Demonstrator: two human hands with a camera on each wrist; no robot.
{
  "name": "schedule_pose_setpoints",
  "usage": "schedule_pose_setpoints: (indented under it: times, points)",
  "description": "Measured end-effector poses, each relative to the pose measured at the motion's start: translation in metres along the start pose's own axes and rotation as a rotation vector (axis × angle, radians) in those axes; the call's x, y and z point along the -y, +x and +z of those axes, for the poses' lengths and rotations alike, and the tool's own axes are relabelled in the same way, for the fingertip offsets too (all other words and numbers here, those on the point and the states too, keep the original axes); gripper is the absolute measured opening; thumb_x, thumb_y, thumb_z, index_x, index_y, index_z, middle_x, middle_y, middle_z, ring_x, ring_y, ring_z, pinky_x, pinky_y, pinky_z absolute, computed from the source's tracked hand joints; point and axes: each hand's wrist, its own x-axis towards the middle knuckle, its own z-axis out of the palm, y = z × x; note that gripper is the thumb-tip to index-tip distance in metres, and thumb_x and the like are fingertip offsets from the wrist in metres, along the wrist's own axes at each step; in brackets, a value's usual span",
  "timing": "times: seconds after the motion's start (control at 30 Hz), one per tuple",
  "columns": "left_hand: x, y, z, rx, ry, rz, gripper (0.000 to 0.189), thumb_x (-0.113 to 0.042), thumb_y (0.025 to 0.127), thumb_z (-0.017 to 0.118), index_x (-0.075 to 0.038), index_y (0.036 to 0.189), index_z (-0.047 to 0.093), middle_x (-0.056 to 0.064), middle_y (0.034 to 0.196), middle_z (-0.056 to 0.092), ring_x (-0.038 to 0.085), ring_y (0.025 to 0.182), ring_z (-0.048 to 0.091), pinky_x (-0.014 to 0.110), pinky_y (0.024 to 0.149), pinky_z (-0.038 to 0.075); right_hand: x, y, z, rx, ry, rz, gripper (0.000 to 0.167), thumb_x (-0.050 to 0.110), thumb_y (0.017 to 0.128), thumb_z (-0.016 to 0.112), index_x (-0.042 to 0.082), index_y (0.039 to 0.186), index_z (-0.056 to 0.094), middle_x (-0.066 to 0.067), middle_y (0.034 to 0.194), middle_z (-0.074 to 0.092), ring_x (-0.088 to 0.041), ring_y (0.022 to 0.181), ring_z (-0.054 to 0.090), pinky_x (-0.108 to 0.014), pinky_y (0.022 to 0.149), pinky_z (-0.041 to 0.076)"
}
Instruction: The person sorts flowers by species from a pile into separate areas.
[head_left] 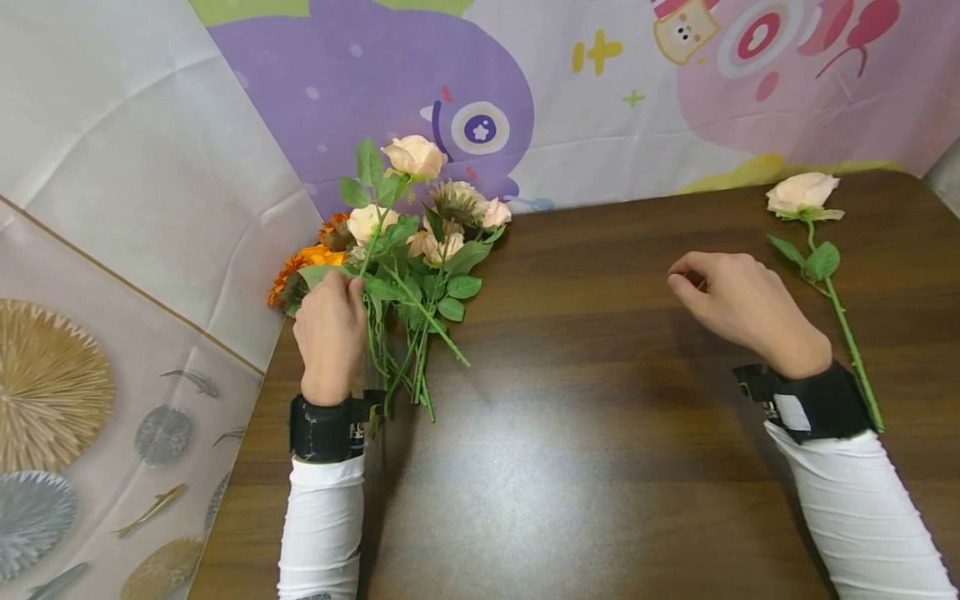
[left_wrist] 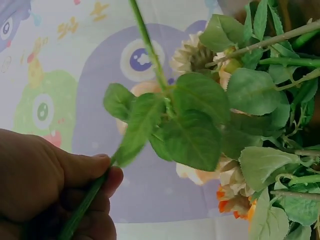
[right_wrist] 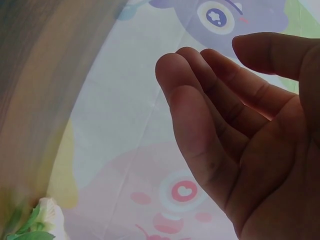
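My left hand [head_left: 330,333] pinches the green stem of a cream rose [head_left: 415,157], its bloom raised above the flower pile. In the left wrist view, thumb and forefinger of the left hand [left_wrist: 75,185] grip the stem below a cluster of leaves [left_wrist: 192,135]. Beside that hand lies a pile of artificial flowers [head_left: 435,242], cream and orange, their stems pointing toward me. My right hand [head_left: 750,308] hovers over the table with loosely bent fingers and nothing in them; the right wrist view shows a gap between its thumb and fingers. A single cream rose [head_left: 804,196] lies to its right.
The dark wooden table [head_left: 540,433] spans the space between both arms. Behind it hangs a cartoon-printed cloth [head_left: 585,158]. A patterned pale covering [head_left: 135,350] borders the table's left edge. Orange flowers [head_left: 288,275] stick out at that edge.
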Motion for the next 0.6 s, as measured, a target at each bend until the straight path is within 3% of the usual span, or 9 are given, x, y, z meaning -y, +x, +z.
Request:
schedule_pose_setpoints:
  times: [0.17, 0.37, 0.6]
  points:
    - [0.0014, 0.0013, 0.0038, 0.001, 0.034, 0.025, 0.027, -0.021, 0.104, 0.051, 0.002, 0.094, 0.062, 0.02, 0.074, 0.059, 0.041, 0.063, 0.058, 0.052, 0.054, 0.044, -0.0002, -0.0004, 0.0003, -0.005, -0.003, -0.005, 0.025, 0.022, 0.099, 0.056, 0.006, 0.11, 0.07, -0.009, 0.09, 0.07, -0.023, 0.075, 0.063, -0.045, 0.063, 0.047]
    - [0.0013, 0.0014, 0.004, -0.064, -0.071, 0.07, 0.026, -0.015, 0.101, 0.057, 0.003, 0.082, 0.06, 0.016, 0.066, 0.053, 0.037, 0.057, 0.053, 0.044, 0.055, 0.04, -0.0003, -0.0003, 0.0002, -0.005, -0.002, -0.01, 0.025, 0.023, 0.099, 0.056, 0.006, 0.109, 0.07, -0.009, 0.089, 0.07, -0.023, 0.074, 0.063, -0.046, 0.063, 0.047]
    - [-0.0031, 0.0021, 0.0021, -0.167, -0.056, 0.125, 0.03, -0.015, 0.104, 0.052, 0.004, 0.083, 0.059, 0.018, 0.066, 0.051, 0.038, 0.055, 0.052, 0.045, 0.051, 0.038, -0.0013, -0.0005, -0.0007, -0.004, 0.0, -0.01, 0.025, 0.023, 0.099, 0.056, 0.006, 0.11, 0.07, -0.009, 0.089, 0.07, -0.022, 0.073, 0.062, -0.045, 0.062, 0.046]
